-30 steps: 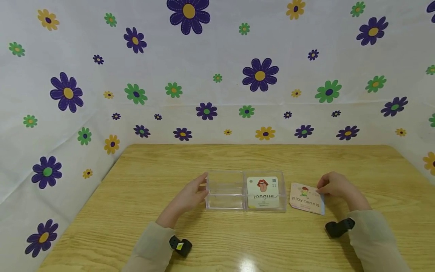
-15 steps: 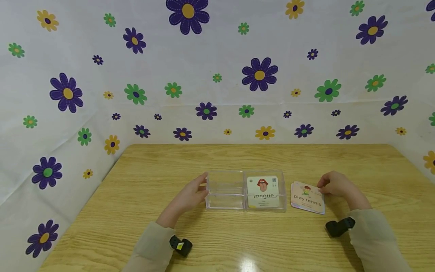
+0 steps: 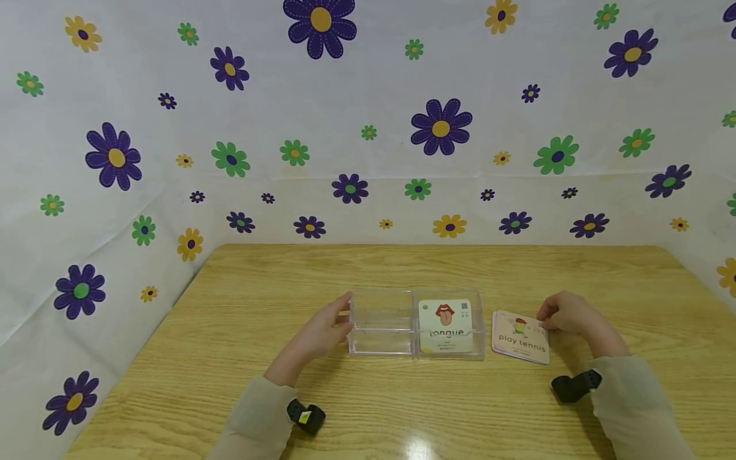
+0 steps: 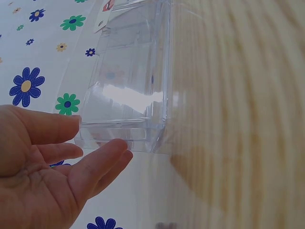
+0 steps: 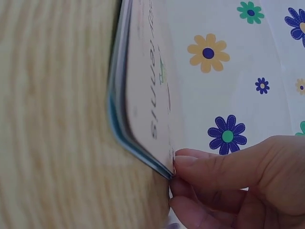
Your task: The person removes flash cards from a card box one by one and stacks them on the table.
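A clear plastic two-compartment box [image 3: 381, 342] rests on the table. Its right compartment holds a card with a mouth picture and the word "tongue" [image 3: 444, 319]; no cards show in the left one. My left hand [image 3: 322, 329] is at the box's left end, and in the left wrist view its fairly straight fingers [image 4: 102, 160] touch the end wall. To the right of the box sits a small stack of flash cards [image 3: 520, 338], "play tennis" on top. My right hand [image 3: 575, 319] pinches the stack's far right corner, thumb [image 5: 190, 164] at the top card's edge.
The wooden table [image 3: 368, 409] stretches around the box and cards. Behind it and at the sides hangs a white cloth [image 3: 322, 108] printed with flowers. Black cameras [image 3: 575, 386] are strapped to both wrists.
The top flash card has shifted a little to the right, so the blue edge at the right is covered and pink edges show at the left. Both hands stay nearly in place.
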Tool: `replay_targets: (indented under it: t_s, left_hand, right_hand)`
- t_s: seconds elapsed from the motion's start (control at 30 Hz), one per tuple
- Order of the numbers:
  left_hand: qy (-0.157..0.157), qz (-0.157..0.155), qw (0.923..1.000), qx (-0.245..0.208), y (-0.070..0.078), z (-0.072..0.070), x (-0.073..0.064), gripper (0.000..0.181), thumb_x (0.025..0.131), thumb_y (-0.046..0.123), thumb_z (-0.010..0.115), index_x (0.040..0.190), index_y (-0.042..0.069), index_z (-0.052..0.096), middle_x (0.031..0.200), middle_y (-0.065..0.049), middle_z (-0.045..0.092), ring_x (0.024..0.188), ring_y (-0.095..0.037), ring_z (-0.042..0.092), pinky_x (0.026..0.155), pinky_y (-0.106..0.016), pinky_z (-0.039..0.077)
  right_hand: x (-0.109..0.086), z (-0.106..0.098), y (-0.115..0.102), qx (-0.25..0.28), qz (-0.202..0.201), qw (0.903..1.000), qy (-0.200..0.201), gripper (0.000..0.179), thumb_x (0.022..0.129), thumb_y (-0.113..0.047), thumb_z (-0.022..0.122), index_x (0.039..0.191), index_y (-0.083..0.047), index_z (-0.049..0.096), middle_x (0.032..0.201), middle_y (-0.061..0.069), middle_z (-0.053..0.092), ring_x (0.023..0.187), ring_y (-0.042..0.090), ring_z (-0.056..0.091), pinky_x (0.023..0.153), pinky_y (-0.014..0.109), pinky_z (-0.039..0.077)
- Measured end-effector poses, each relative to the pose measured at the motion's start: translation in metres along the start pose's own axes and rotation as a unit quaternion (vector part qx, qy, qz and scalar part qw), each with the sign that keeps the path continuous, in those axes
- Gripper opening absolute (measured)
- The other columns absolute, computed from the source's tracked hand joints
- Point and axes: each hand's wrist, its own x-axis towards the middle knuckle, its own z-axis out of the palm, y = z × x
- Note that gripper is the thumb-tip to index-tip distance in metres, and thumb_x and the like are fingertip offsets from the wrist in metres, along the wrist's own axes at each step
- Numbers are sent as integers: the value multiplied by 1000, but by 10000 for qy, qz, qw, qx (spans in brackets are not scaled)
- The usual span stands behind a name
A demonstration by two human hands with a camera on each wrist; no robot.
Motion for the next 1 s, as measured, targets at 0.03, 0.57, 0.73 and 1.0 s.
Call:
replay_targets:
  t_s: [0.03, 0.57, 0.73, 1.0]
  left_hand:
    - [4, 0, 10000, 6, 0, 0, 0, 55, 90, -3, 45, 138, -4, 19, 130, -26, 35, 114, -39, 42, 78, -43, 47]
    - [-54, -109, 9999, 1, 3, -1, -1, 56, 91, -1, 45, 140, -1, 18, 132, -25, 34, 115, -38, 41, 80, -42, 47]
    - [-62, -119, 9999, 19, 3, -1, -1, 56, 91, 0, 45, 140, 0, 18, 133, -24, 33, 115, -38, 40, 80, -42, 46]
    - [-85, -16, 9999, -61, -1, -1, 1, 56, 90, -2, 44, 139, -2, 18, 132, -26, 34, 114, -39, 41, 79, -42, 47]
  right_hand:
    - [0, 0, 0, -3, -18, 10000, 2, 3, 78, 4, 59, 78, 7, 58, 74, 9, 53, 68, 22, 46, 59, 30, 42]
    - [-9, -12, -18, -102, -392, 9977, 547, 18, 83, -9, 58, 90, 8, 58, 81, 12, 56, 70, 22, 51, 60, 34, 47]
    - [-14, -14, -36, -382, -647, 9944, 749, 20, 84, -14, 59, 92, 5, 60, 84, 12, 59, 76, 25, 53, 66, 39, 47]
    - [-22, -6, -67, -257, -1089, 9893, 935, 17, 83, -12, 59, 93, 2, 60, 82, 7, 60, 74, 20, 55, 66, 36, 48]
